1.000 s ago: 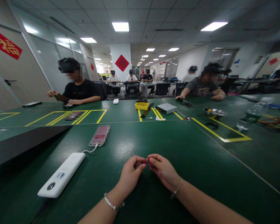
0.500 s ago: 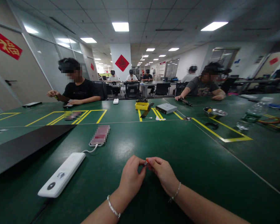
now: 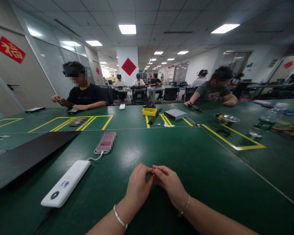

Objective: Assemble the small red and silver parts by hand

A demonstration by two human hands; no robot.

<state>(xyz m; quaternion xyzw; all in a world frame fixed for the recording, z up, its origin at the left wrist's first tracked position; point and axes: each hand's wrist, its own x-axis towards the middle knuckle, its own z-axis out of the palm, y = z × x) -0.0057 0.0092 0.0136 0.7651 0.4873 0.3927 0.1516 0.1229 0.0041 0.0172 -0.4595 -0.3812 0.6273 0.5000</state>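
Just above the green table (image 3: 107, 186), my left hand (image 3: 138, 182) and my right hand (image 3: 170, 184) meet at their fingertips. Between them is a small object (image 3: 153, 170), dark and silvery with an orange-red part; its kind is too small to make out. My left thumb and forefinger pinch the dark metallic end. On the orange-red end, the right thumb and forefinger are pressed together. Fingers cover much of the object. Each wrist wears a silvery bracelet.
To the left lie a white power bank (image 3: 66, 184), a phone (image 3: 106, 142) cabled to it and a black board (image 3: 31, 156). Farther off are a yellow box (image 3: 149, 112), a grey box (image 3: 174, 114), a metal bowl (image 3: 226, 119) and a bottle (image 3: 266, 122). Two people sit across the table.
My right fingers have shifted slightly at the small object, and its orange-red part sits a little differently. Both hands stay together in nearly the same place. The view has tilted very slightly.
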